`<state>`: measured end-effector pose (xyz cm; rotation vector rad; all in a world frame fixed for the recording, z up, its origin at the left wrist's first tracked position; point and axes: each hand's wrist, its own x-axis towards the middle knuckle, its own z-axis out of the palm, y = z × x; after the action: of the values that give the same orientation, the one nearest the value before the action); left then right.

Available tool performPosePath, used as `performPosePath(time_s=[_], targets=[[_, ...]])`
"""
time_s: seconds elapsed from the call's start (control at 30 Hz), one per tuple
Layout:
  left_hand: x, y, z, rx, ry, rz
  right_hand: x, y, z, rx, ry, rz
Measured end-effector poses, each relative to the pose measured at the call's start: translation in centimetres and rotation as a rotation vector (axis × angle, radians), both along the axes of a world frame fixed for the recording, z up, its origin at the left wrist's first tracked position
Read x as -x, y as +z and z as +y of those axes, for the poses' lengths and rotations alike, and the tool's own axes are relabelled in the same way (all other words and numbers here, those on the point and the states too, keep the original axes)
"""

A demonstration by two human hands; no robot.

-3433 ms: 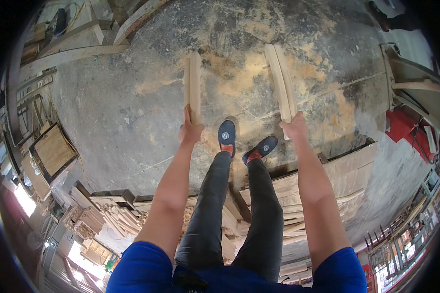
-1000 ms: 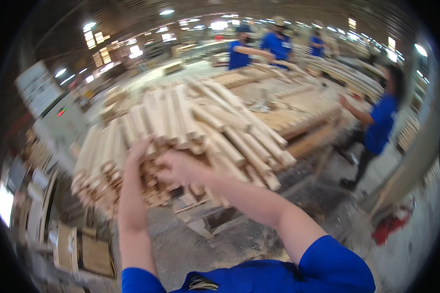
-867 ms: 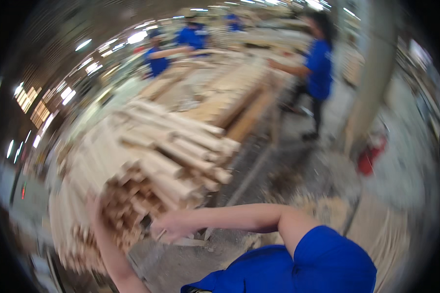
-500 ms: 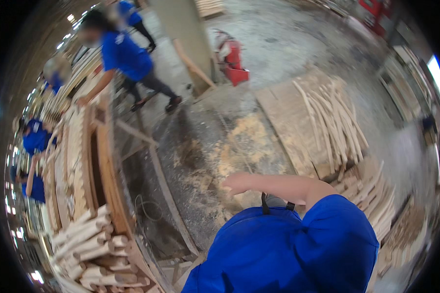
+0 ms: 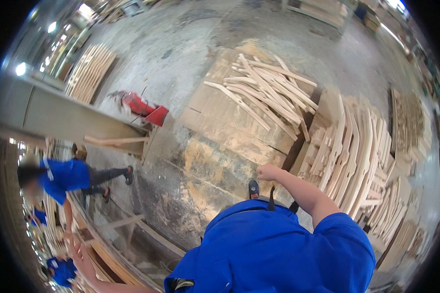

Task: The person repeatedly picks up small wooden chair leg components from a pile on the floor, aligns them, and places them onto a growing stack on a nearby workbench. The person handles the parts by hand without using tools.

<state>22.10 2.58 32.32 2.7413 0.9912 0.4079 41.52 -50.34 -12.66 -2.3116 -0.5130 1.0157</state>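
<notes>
My right hand hangs in front of my body above the sawdust-covered floor, its fingers curled in. Nothing shows in it, and a dark shoe is just below. At the lower left my left hand reaches out over the long wooden workbench with its fingers stretched out and apart. It looks to hold nothing. A co-worker's hand is close beyond it. Ahead of my right hand, a loose pile of pale shaped wooden strips lies on a flat board.
Stacked curved wooden pieces stand on my right, with more stacks beyond. A red fire extinguisher stands by a pillar with a wooden piece near its base. A person in blue is at the bench.
My view has swung right, so the strip pile is now ahead and the workbench has slid to the lower left. My left hand has come into view; my right arm stays extended forward.
</notes>
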Motion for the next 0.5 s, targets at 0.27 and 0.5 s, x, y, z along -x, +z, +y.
performPosePath(time_s=[0.27, 0.5], targets=[[-29.7, -4.3, -5.8, 0.145, -0.525, 0.223, 5.3, -6.6, -10.8, 0.159, -0.735, 0.159], [-51.3, -22.3, -17.9, 0.228, -0.884, 0.503, 6.4, -8.2, -13.6, 0.350, -1.006, 0.532]])
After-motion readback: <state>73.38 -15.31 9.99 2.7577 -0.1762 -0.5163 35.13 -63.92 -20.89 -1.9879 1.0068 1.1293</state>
